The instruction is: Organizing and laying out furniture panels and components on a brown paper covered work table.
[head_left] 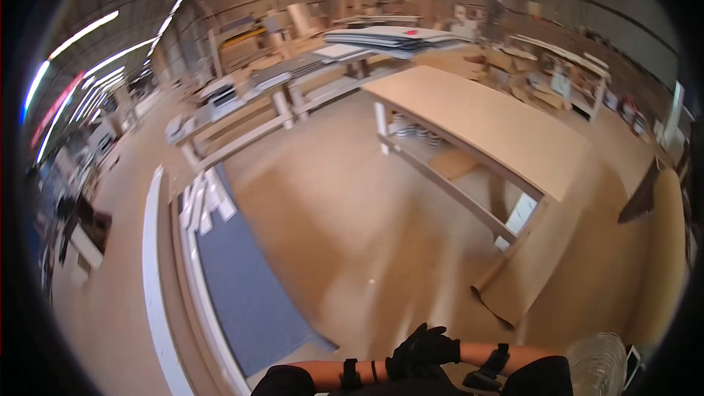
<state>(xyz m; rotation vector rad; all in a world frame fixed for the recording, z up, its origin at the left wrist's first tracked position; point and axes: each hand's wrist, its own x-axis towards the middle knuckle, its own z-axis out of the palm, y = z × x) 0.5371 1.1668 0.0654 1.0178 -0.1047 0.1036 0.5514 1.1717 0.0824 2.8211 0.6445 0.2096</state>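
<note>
Crossing low in my view, between five and six o'clock, the left hand [400, 368] and the right hand [443, 352] overlap in black gloves. They merge into one dark shape with a few fingers pointing up and to the right, so I cannot tell whose fingers those are, whether either hand is spread or curled, or whether it grips anything. Dark wristbands [350, 373] circle the forearms.

Nearest the hands, I see a blue-gray sheet [246, 286] flat on the floor between seven and eight o'clock, and a clear plastic roll [598, 367] near four o'clock, beside the right forearm. White strips [205, 202] lie across the sheet's far end, close to nine. A long white board [155, 286] runs along the floor at eight.

Toward four o'clock, a brown sheet [546, 268] lies with a curled edge. A tan roll [666, 238] stands out between three and four. At two, I have a wooden table [477, 110] with round containers [433, 138] on its lower shelf. Between twelve and one, flat panels [400, 38] are stacked, a little blurred to me.
</note>
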